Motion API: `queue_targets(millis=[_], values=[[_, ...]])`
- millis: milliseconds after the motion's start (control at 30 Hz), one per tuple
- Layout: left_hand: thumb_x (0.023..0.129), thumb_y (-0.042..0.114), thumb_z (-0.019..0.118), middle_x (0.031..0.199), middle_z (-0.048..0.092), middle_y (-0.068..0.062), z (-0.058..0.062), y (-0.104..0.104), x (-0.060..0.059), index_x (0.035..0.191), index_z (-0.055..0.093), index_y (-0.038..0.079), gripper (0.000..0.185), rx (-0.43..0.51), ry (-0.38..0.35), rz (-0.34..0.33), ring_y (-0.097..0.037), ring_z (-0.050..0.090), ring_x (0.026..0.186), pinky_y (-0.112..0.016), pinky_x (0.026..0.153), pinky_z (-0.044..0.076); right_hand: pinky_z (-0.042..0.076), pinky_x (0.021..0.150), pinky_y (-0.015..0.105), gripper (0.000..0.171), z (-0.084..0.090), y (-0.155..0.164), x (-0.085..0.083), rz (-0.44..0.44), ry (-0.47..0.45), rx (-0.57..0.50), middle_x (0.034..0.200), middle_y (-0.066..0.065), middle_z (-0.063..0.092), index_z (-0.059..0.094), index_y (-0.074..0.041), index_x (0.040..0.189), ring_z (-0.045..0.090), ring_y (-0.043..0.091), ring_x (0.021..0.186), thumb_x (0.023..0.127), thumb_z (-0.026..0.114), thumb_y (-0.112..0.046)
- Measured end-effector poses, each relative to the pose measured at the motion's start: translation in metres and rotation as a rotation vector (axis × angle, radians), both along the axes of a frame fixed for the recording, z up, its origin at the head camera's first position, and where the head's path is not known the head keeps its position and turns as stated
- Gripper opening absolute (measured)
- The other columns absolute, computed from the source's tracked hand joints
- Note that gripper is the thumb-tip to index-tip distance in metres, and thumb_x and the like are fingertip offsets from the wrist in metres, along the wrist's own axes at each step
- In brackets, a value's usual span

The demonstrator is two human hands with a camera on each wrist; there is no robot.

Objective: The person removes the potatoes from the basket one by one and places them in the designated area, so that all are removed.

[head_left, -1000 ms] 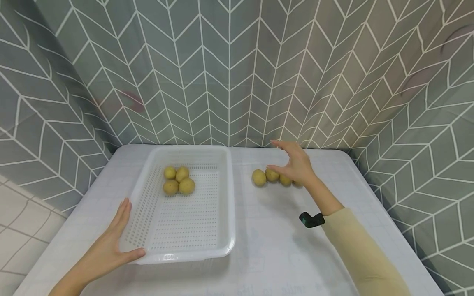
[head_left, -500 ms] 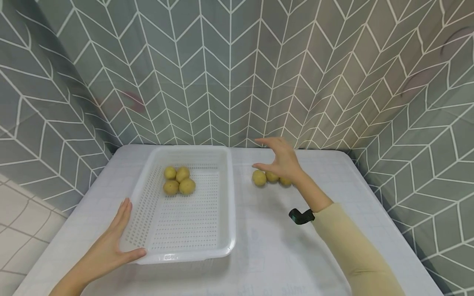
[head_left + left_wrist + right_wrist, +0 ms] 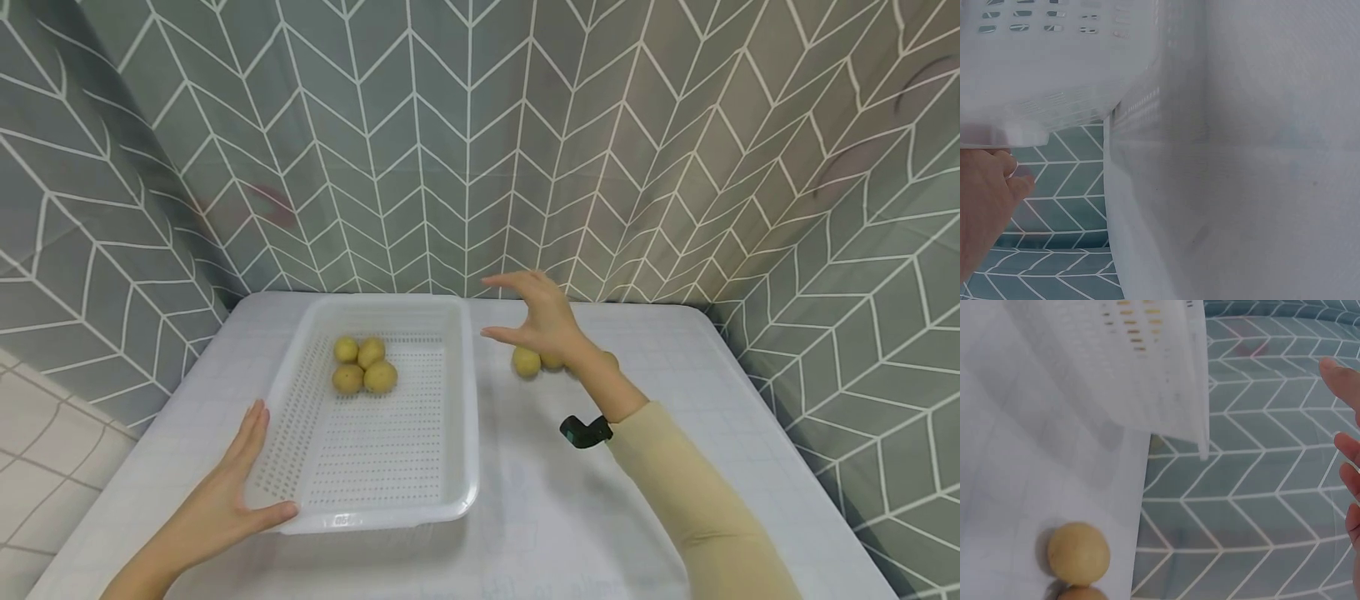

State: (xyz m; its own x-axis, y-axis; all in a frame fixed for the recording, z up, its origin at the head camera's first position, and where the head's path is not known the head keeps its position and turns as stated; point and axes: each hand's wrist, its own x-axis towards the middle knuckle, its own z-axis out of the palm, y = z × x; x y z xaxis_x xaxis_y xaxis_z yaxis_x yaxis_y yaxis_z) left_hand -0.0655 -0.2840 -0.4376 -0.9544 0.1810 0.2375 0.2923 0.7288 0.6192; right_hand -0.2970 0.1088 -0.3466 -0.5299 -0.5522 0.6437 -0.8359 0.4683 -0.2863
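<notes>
While the left hand (image 3: pixel 213 504) lies at the lower left of the head view with its fingers straight and its thumb spread away from them, the fingers rest along the left side of a white perforated basket (image 3: pixel 375 458) and the thumb touches its near rim. Four yellow-brown potatoes (image 3: pixel 377 377) sit in the basket, bunched toward its upper left. Right of centre, the right hand (image 3: pixel 543 321) hangs in the air with thumb and fingers spread wide in a C, its fingertips toward the basket's right rim but apart from it, and nothing between them. Below and behind this hand, other potatoes (image 3: pixel 527 362) lie in a row on the white cloth (image 3: pixel 525 500), partly covered by the hand and wrist. A black device (image 3: pixel 587 432) sits at the right wrist beside a beige sleeve (image 3: pixel 697 500), and a grey curtain (image 3: pixel 465 125) with white chevrons fills the top of the frame. From the left wrist, the basket occupies the upper left, with the hand just beneath its rim at the left edge; how firmly it presses cannot be told. From the right wrist, the basket leans in from the top, two potatoes appear at the lower left, the lower one cut off by the frame, and separated fingertips show at the right edge.
</notes>
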Motion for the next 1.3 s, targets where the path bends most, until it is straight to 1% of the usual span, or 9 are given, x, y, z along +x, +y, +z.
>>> queue_targets(millis=[167, 267, 367, 567, 667, 733, 967, 1200, 1300], values=[[0.067, 0.028, 0.086, 0.160, -0.010, -0.011, 0.000, 0.000, 0.000, 0.154, -0.004, 0.009, 0.127, -0.013, 0.016, -0.005, -0.036, -0.004, 0.145, -0.017, 0.103, -0.003, 0.042, 0.094, 0.039, 0.062, 0.004, -0.014, 0.001, 0.047, 0.027, 0.010, 0.117, 0.000, 0.066, 0.065, -0.013, 0.121, 0.053, 0.022, 0.109, 0.067, 0.087, -0.034], [0.067, 0.027, 0.086, 0.160, -0.010, -0.011, 0.001, 0.000, 0.000, 0.154, -0.004, 0.008, 0.127, -0.017, 0.017, -0.002, -0.036, -0.004, 0.145, -0.015, 0.102, -0.003, 0.042, 0.090, 0.037, 0.059, 0.008, -0.022, 0.001, 0.086, 0.040, 0.023, 0.115, 0.000, 0.067, 0.066, -0.011, 0.119, 0.054, 0.022, 0.107, 0.068, 0.087, -0.033], [0.067, 0.028, 0.086, 0.160, -0.010, -0.011, 0.001, 0.000, 0.000, 0.155, -0.003, 0.009, 0.126, -0.013, 0.013, 0.001, -0.037, -0.003, 0.145, -0.020, 0.105, -0.002, 0.042, 0.090, 0.036, 0.057, 0.012, -0.029, 0.002, 0.119, 0.029, 0.036, 0.115, 0.000, 0.068, 0.067, -0.011, 0.118, 0.054, 0.020, 0.105, 0.069, 0.086, -0.032], [0.067, 0.028, 0.086, 0.161, -0.010, -0.010, 0.002, -0.001, 0.000, 0.155, -0.002, 0.010, 0.126, 0.005, 0.008, -0.002, -0.038, -0.003, 0.145, -0.047, 0.111, 0.001, 0.042, 0.090, 0.035, 0.055, 0.018, -0.045, 0.005, 0.150, -0.001, 0.082, 0.116, -0.001, 0.067, 0.067, -0.013, 0.118, 0.053, 0.018, 0.105, 0.070, 0.085, -0.032], [0.067, 0.028, 0.086, 0.161, -0.010, -0.010, 0.001, -0.001, 0.000, 0.155, -0.003, 0.010, 0.126, 0.008, 0.009, -0.005, -0.038, -0.003, 0.145, -0.051, 0.112, 0.002, 0.041, 0.091, 0.035, 0.054, 0.021, -0.053, 0.008, 0.151, -0.008, 0.103, 0.117, -0.002, 0.067, 0.068, -0.014, 0.118, 0.053, 0.018, 0.107, 0.071, 0.084, -0.034], [0.067, 0.029, 0.086, 0.161, -0.010, -0.010, 0.001, -0.002, 0.000, 0.155, -0.003, 0.010, 0.126, 0.006, 0.012, -0.006, -0.037, -0.003, 0.145, -0.048, 0.112, 0.002, 0.041, 0.092, 0.034, 0.053, 0.024, -0.059, 0.010, 0.152, -0.010, 0.112, 0.117, -0.002, 0.067, 0.068, -0.015, 0.118, 0.053, 0.018, 0.108, 0.071, 0.084, -0.035], [0.066, 0.028, 0.086, 0.161, -0.009, -0.010, 0.000, -0.002, 0.000, 0.155, -0.002, 0.008, 0.127, -0.020, 0.039, -0.011, -0.031, -0.003, 0.146, -0.011, 0.102, -0.001, 0.036, 0.098, 0.030, 0.049, 0.029, -0.081, 0.012, 0.206, 0.001, 0.126, 0.114, -0.003, 0.068, 0.069, -0.014, 0.115, 0.054, 0.016, 0.110, 0.073, 0.083, -0.035], [0.066, 0.028, 0.086, 0.161, -0.009, -0.011, 0.000, -0.002, 0.000, 0.155, -0.003, 0.008, 0.127, -0.017, 0.035, -0.008, -0.033, -0.003, 0.146, -0.011, 0.102, -0.002, 0.037, 0.096, 0.028, 0.047, 0.029, -0.105, 0.015, 0.218, -0.030, 0.149, 0.114, -0.007, 0.067, 0.068, -0.017, 0.115, 0.052, 0.012, 0.110, 0.074, 0.082, -0.037], [0.067, 0.029, 0.086, 0.160, -0.009, -0.011, 0.000, -0.002, 0.000, 0.155, -0.003, 0.009, 0.126, -0.005, 0.023, -0.004, -0.035, -0.003, 0.145, -0.024, 0.110, -0.001, 0.036, 0.097, 0.027, 0.046, 0.029, -0.115, 0.017, 0.227, -0.051, 0.167, 0.114, -0.008, 0.066, 0.068, -0.018, 0.115, 0.051, 0.012, 0.112, 0.075, 0.082, -0.036]])
